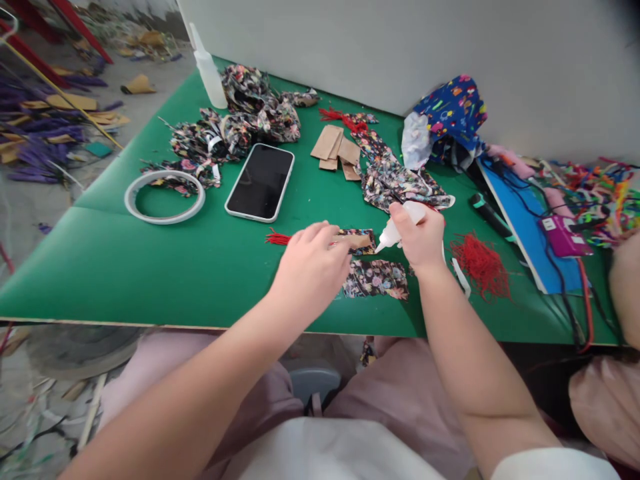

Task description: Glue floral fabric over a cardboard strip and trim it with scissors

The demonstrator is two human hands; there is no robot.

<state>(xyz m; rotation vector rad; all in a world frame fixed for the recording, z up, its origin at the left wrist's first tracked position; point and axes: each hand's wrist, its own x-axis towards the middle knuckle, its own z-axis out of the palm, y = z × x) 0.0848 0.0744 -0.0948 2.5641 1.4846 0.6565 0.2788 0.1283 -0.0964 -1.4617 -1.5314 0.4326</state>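
Observation:
My right hand (423, 233) is closed around a white squeeze bottle (393, 233), tilted so its thin nozzle points down at the right end of a dark floral fabric strip (370, 238). Bent fingers of my left hand (317, 260) hold that strip against the table, covering its left part. A narrow brown paper piece (357, 241) lies on the strip beside my left fingertips. From under this hand a red tassel (278, 238) sticks out to the left. Just nearer to me lies a second floral fabric strip (377, 279), flat and apart from the first.
On the green table (165, 273) lie a phone (263, 181), a tape roll (131, 200), brown paper pieces (327, 143), floral fabric heaps (260, 123) and red threads (483, 267). Another bottle (213, 80) stands far left. Cables cross a blue board (525, 233); another person's arm (625, 287) is at right.

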